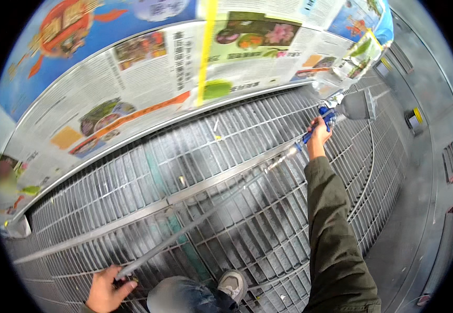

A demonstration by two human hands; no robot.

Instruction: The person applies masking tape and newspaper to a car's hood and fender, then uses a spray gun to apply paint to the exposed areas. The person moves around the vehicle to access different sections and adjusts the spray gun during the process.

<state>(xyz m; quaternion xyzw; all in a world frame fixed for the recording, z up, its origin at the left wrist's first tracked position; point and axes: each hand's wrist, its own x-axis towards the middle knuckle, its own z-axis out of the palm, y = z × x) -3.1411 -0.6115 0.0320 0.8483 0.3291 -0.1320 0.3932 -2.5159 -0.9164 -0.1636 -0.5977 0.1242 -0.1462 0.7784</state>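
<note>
My right hand (318, 136) is wrapped round the handle of a blue spray gun (327, 116), with its grey cup (355, 106) on the right. From the gun's lower end a grey air hose (184, 230) runs down to the left across the floor. My left hand (106, 290) grips this hose at the lower left, its fingers closed around it. Beyond the gun stands a large surface masked with printed newspaper (148, 78). A strip of yellow tape (205, 57) crosses the paper. The gun is close to the paper's lower right end.
Underfoot is a metal floor grating (257, 229) with a flat bar across it and scraps on it. A thin pale hose or cable (368, 172) curves over the grating at right. My shoe (232, 285) shows at the bottom. A grey wall (430, 78) rises on the right.
</note>
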